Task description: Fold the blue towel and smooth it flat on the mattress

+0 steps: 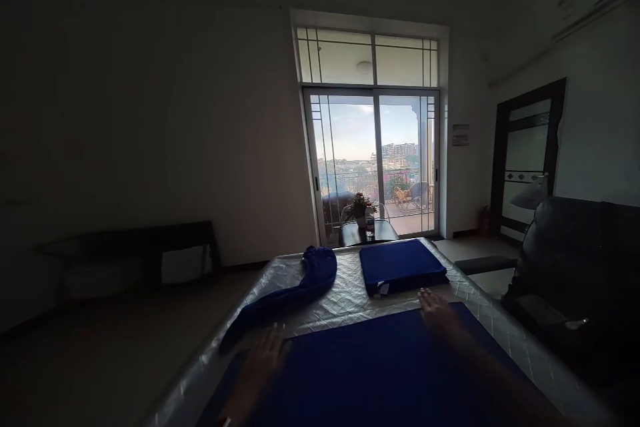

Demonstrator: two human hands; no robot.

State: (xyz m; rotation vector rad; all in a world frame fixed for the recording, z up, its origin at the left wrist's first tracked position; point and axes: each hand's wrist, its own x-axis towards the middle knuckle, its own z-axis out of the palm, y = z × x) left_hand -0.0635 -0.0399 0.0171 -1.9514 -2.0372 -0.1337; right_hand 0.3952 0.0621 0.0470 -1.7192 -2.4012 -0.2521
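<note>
A broad dark-blue cloth point(360, 367) lies flat at the near end of a table covered in a shiny silvery quilted sheet point(345, 273). On the cloth's far left corner rests my left hand point(263, 357), its fingers stretched out and a little blurred. My right hand point(443, 315) lies with extended fingers along the far edge toward the right. Neither hand grips anything. Just beyond the right fingertips is a neatly folded blue cloth point(403, 265) with a white tag. A loose, crumpled blue cloth point(290, 297) trails across the table's left side.
Past the table's far end stand a small dark table point(383, 232), with a bottle point(370, 220) and a potted plant point(359, 207), and glass sliding doors point(345, 147). A dark leather armchair point(590, 260) is at the right. A low dark bench point(150, 247) stands by the left wall.
</note>
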